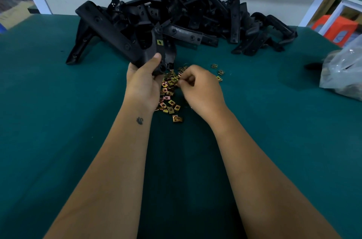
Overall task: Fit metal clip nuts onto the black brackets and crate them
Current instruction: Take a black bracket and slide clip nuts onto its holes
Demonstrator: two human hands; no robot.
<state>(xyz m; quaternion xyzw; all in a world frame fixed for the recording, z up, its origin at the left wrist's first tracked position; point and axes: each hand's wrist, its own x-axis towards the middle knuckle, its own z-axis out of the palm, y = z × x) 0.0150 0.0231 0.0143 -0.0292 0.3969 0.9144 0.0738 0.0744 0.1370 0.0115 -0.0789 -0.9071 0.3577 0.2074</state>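
Note:
My left hand [144, 80] grips a black bracket [117, 37] by its lower end and holds it tilted above the table. One yellow clip nut [160, 42] sits fitted on the bracket's upright tab. My right hand [199, 86] hovers over a scatter of brass-coloured clip nuts [169, 99] on the green table, its fingertips pinched together at the pile. Whether a nut lies between those fingertips is hidden. A large heap of black brackets [195, 17] lies at the back of the table.
The table has a green cloth top [58, 121]. A clear plastic bag [344, 74] with dark contents sits at the right edge. A few stray nuts [218, 72] lie right of the pile. Red stools [333, 29] stand beyond the table's right corner. No crate is in view.

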